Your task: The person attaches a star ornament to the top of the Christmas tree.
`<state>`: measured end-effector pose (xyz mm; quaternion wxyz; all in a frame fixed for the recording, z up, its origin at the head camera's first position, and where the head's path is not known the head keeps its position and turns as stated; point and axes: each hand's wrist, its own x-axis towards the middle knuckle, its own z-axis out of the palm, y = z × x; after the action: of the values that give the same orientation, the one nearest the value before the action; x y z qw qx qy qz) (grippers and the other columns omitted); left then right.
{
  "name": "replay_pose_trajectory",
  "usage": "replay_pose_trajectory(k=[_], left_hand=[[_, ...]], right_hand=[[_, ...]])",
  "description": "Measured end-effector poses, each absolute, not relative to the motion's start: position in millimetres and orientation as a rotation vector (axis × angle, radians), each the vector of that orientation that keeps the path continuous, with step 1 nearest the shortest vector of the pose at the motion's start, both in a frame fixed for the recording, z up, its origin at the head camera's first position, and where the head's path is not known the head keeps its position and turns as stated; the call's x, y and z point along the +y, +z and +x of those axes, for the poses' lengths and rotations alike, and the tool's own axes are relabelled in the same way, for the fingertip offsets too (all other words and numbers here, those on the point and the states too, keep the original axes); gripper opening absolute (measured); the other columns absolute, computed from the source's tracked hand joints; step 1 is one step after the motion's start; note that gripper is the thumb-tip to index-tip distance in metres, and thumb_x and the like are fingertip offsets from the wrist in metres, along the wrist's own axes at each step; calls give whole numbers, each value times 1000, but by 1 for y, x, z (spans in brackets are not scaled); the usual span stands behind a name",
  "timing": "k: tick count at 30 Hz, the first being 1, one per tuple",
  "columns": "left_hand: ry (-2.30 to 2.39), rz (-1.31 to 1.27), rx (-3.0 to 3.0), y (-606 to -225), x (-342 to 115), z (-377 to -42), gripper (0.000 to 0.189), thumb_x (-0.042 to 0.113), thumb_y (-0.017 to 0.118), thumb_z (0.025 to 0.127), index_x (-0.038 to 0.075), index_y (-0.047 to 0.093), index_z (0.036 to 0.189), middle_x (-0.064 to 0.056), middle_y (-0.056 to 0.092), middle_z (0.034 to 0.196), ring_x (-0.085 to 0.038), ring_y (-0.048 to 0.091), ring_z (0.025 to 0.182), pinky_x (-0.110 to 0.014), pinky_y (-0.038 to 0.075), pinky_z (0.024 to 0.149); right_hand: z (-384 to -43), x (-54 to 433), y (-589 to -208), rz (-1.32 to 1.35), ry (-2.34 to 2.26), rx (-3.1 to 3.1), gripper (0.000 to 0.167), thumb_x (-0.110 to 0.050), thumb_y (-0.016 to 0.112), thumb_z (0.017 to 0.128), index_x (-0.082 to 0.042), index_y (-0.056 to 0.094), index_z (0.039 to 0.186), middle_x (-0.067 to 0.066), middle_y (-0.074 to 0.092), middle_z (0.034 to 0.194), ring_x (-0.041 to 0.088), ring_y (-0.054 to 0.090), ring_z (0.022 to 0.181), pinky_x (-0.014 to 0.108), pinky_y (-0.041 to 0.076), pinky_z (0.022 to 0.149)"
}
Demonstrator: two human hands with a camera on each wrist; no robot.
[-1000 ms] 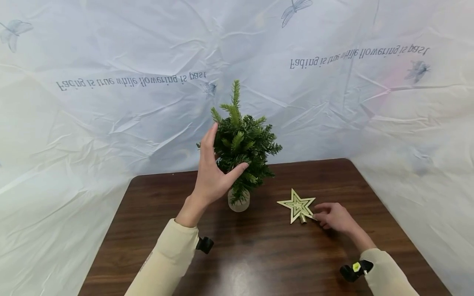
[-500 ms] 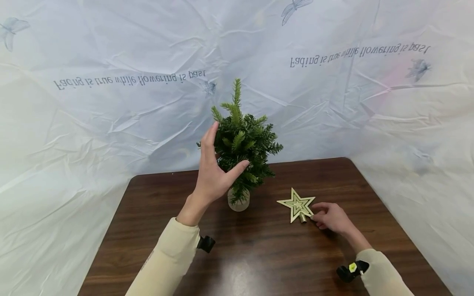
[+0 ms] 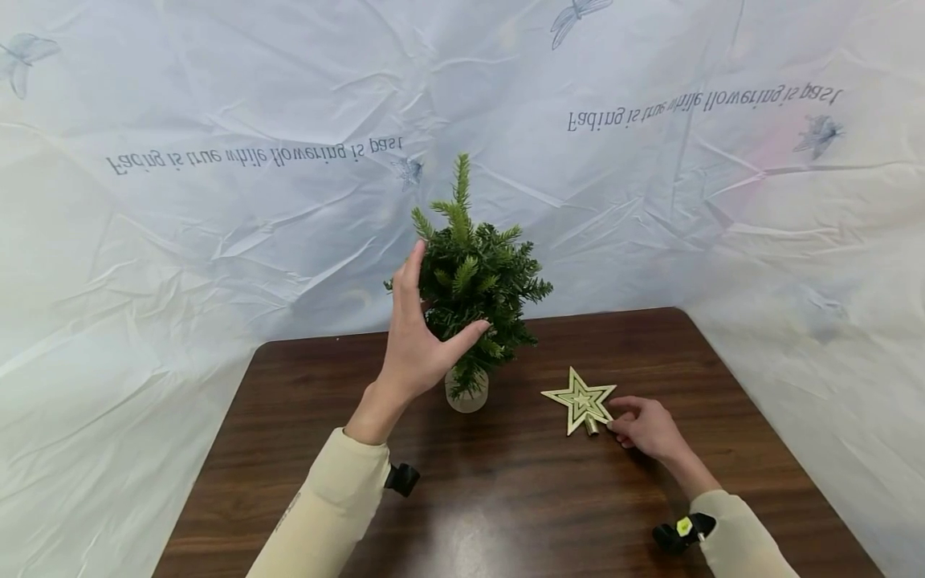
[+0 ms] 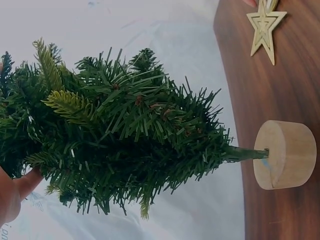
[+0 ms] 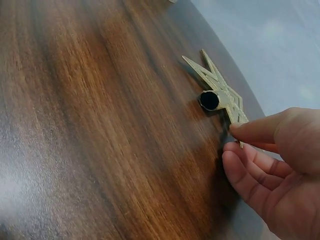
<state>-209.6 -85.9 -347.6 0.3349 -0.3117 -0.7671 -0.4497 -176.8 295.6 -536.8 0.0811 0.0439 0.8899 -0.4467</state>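
Observation:
A small artificial Christmas tree stands upright on a round wooden base. My left hand holds it from the left side, thumb spread across the front of the foliage and fingers along its left edge; some fingers are partly hidden by needles. To the tree's right lies a gold star tree topper with a short hollow tube at its bottom. With thumb and fingertips, my right hand pinches one point of the star. In the right wrist view, the star appears edge-on, close to the tabletop.
A dark brown wooden table with rounded back corners carries both things. Behind and at both sides hangs a wrinkled pale sheet with printed lettering. Black wrist cameras sit at both cuffs.
The right hand has shifted slightly left onto the star's point, and its forearm has come in a little. The left hand, tree and star stay nearly in place.

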Motion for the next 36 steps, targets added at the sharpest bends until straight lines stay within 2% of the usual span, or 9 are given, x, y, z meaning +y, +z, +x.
replay_pose_trajectory(k=[10, 16, 22, 26, 29, 32, 36], left_hand=[[-1165, -821, -1997, -348, -86, -208, 108, 59, 71, 96, 7, 11, 170, -20, 29, 168, -32, 32, 154, -58, 31, 121], [-1167, -824, -1996, -349, -87, -209, 108, 56, 72, 96, 8, 11, 170, -20, 29, 168, -33, 33, 153, -58, 35, 116], [-1157, -819, -1999, -349, -86, -209, 108, 59, 71, 96, 8, 11, 170, -22, 33, 163, -35, 38, 145, -56, 38, 106], [-1156, -815, -2001, -349, -86, -209, 108, 60, 71, 95, 8, 12, 170, -22, 34, 162, -35, 39, 142, -56, 39, 107], [-1167, -812, -2000, -348, -86, -208, 107, 59, 72, 95, 7, 14, 169, -22, 34, 162, -35, 38, 144, -57, 38, 111], [-1174, -809, -1999, -347, -86, -207, 106, 56, 75, 95, 6, 16, 168, -22, 33, 163, -35, 37, 147, -58, 35, 117], [-1176, -802, -2003, -347, -87, -207, 105, 50, 79, 94, 7, 18, 167, -22, 33, 163, -35, 37, 148, -58, 34, 119]], right_hand=[[-178, 295, -538, 132, -1545, 2531, 46, 6, 70, 95, 18, 57, 138, 13, 74, 83, 14, 65, 67, 30, 60, 61], [-178, 297, -539, 167, -1675, 2425, 51, 3, 70, 97, 16, 54, 144, 11, 74, 86, 12, 66, 68, 30, 60, 63], [-176, 296, -538, 251, -1725, 2336, 53, -1, 67, 100, 14, 50, 148, 7, 74, 90, 12, 67, 74, 31, 60, 67], [-175, 295, -537, 301, -1820, 2249, 55, -1, 66, 101, 12, 47, 151, 3, 73, 91, 10, 66, 76, 29, 60, 69], [-176, 296, -534, 318, -1918, 2193, 53, 0, 67, 100, 10, 51, 150, 0, 73, 90, 8, 66, 75, 27, 60, 69], [-178, 297, -529, 321, -2006, 2155, 44, 1, 68, 100, 4, 60, 143, -2, 74, 86, 8, 66, 73, 26, 59, 68], [-181, 298, -520, 303, -2057, 2149, 33, -3, 71, 100, -9, 72, 132, -4, 73, 83, 8, 65, 70, 25, 59, 66]])
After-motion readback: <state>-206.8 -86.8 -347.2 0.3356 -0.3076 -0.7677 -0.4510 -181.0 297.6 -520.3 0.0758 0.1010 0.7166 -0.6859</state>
